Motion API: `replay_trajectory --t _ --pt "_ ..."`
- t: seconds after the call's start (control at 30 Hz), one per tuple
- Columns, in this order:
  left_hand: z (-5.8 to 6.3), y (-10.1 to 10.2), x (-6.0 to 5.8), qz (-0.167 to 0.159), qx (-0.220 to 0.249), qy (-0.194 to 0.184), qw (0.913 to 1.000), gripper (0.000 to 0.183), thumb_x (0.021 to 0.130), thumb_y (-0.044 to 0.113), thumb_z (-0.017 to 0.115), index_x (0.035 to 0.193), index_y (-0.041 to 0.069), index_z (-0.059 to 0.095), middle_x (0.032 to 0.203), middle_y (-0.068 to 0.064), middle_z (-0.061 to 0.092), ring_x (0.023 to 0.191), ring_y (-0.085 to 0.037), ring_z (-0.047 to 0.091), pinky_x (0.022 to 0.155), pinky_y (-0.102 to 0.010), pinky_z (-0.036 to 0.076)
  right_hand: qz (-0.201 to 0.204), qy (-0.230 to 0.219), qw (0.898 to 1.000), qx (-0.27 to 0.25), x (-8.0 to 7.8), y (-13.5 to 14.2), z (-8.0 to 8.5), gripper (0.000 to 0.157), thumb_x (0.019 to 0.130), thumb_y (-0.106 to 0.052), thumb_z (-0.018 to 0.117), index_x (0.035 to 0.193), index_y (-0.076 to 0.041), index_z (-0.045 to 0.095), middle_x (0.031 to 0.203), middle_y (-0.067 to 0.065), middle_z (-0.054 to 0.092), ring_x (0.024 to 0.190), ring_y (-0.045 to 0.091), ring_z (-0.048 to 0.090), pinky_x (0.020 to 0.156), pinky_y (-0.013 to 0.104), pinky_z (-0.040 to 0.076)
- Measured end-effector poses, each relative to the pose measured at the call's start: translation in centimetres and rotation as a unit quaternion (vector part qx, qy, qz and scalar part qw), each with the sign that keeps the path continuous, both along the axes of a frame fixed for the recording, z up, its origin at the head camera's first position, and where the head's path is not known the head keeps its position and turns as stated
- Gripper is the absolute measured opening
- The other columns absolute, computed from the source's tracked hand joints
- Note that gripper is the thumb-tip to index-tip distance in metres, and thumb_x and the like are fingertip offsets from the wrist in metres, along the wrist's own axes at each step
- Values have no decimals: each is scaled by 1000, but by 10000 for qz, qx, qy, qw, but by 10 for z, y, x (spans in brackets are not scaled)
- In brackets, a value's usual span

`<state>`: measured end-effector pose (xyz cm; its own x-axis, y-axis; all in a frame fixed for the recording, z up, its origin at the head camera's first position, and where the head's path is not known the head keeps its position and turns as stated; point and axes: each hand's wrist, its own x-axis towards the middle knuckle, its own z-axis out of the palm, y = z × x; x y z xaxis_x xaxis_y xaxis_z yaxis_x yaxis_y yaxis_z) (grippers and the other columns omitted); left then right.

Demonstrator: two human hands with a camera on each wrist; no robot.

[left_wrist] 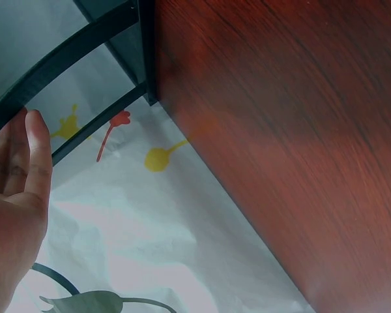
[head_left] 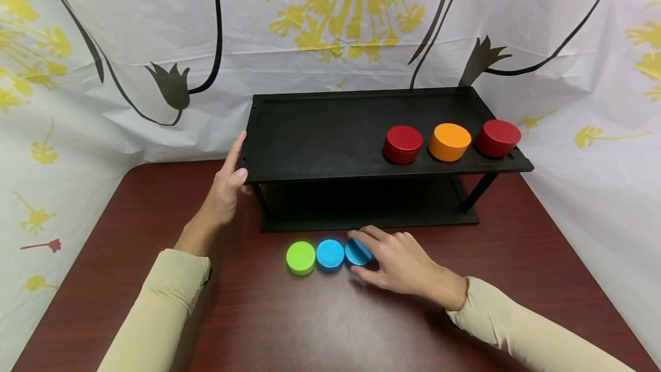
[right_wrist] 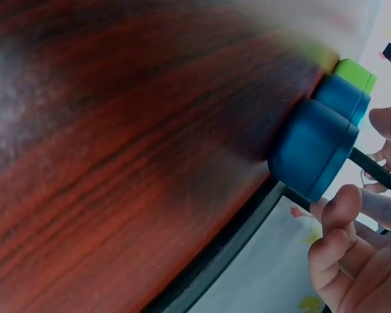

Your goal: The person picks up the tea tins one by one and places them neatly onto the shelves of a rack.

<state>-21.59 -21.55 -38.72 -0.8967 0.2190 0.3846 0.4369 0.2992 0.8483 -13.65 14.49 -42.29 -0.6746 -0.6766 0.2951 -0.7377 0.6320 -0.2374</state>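
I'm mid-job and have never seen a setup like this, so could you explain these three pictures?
No machine here, just a person's bare hands. The wide picture comes from the head camera; the other two come from cameras on each wrist. On the table a green tub, a blue tub and a second blue tub stand before a black shelf. Two red tubs flank an orange tub on top. The left hand touches the shelf's left edge. The right hand is around the second blue tub; whether it grips is unclear.
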Motion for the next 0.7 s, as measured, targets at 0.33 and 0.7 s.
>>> replay_trajectory --t 0.33,0.7 --pt "0 0 0 -33 29 -34 10000 72 92 33 36 161 30 17 163 10 17 129 -22 34 69 -35 48 -108 -485 9986 179 -2 0 -7 62 83 -45 76 135 -14 62 123 6 64 64 5 58 53 18 45" --pt "0 0 1 -28 -15 5 10000 71 93 33 35 161 30 16 163 11 16 129 -21 34 69 -39 48 -176 -598 9972 401 -1 1 -12 61 85 -43 74 137 -14 59 121 8 65 70 8 62 56 23 49"
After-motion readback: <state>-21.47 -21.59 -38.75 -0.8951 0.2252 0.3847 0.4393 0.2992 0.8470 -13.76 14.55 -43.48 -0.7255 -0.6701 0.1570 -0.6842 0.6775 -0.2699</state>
